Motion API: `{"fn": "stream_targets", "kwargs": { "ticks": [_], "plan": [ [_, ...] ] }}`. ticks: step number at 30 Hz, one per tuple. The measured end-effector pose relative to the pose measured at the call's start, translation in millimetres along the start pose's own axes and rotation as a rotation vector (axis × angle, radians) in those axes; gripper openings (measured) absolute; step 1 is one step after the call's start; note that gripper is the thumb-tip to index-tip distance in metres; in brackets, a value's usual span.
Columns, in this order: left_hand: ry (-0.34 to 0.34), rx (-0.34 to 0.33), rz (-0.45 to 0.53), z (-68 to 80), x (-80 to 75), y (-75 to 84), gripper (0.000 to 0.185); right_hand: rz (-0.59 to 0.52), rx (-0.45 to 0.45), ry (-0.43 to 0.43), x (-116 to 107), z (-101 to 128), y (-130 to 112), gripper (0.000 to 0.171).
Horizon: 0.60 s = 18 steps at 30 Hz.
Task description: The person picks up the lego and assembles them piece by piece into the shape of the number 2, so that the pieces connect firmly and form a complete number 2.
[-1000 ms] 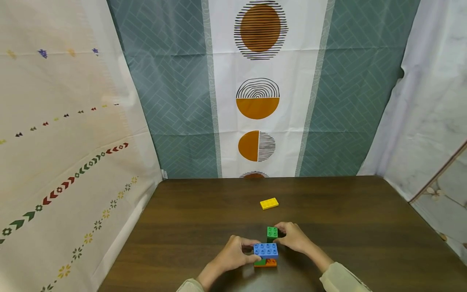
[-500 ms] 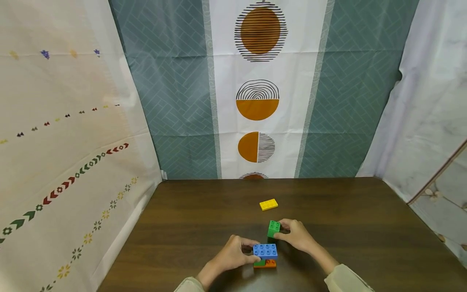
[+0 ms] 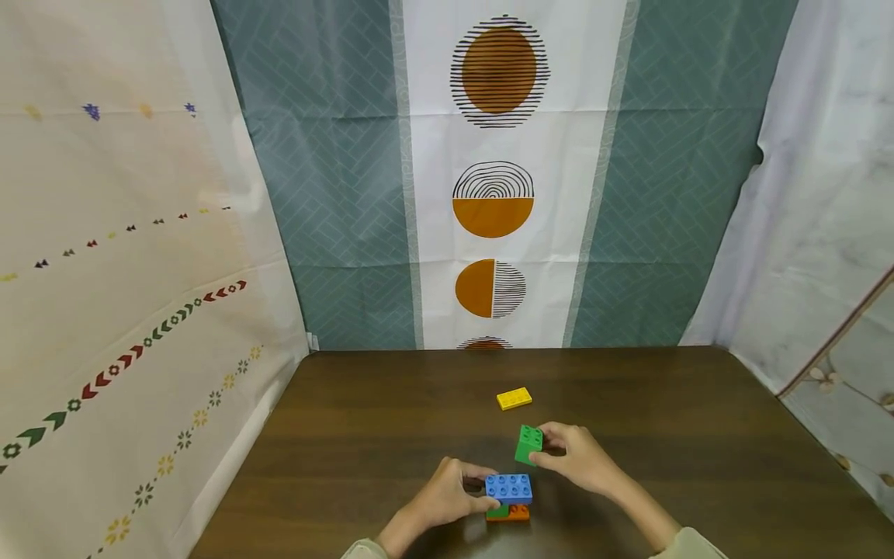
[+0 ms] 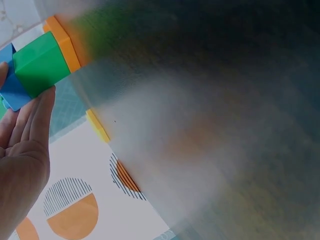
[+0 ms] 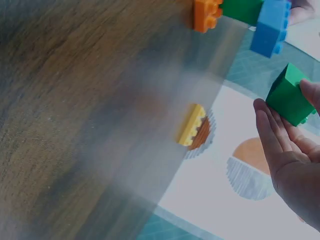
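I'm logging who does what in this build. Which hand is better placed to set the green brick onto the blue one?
Probably the right hand: it already pinches the green brick, while the left hand grips the blue brick.

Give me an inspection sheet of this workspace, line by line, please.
Surface: dark wooden table.
Job's things: green brick lifted and tilted; blue brick on top of a green and orange layer.
Clutter: yellow plate brick lying apart, farther back.
Hands: right hand pinches the green brick; left hand grips the blue brick's stack.
Cables: nothing seen.
Surroundings: patterned curtains behind and on both sides.
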<state>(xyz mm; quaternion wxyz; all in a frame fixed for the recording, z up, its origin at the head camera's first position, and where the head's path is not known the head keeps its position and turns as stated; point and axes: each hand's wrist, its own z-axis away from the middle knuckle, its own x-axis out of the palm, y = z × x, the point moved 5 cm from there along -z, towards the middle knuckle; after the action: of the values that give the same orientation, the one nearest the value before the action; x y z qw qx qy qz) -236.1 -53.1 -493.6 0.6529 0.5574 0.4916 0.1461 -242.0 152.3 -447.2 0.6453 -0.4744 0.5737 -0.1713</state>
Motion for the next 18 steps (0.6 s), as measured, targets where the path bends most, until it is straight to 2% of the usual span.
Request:
{"fn": "stream_targets", "kwargs": {
  "ticks": [7, 18],
  "plan": [
    [0.004, 0.019, -0.002, -0.6, 0.9, -1.3, 0.035, -0.012, -0.012, -0.044, 6.2, 8.3, -10.6, 0.039],
    [-0.001, 0.028, 0.022, -0.1, 0.8, -1.8, 0.034, -0.080, -0.052, -0.110, 21.2, 14.3, -9.9, 0.035]
  ]
}}
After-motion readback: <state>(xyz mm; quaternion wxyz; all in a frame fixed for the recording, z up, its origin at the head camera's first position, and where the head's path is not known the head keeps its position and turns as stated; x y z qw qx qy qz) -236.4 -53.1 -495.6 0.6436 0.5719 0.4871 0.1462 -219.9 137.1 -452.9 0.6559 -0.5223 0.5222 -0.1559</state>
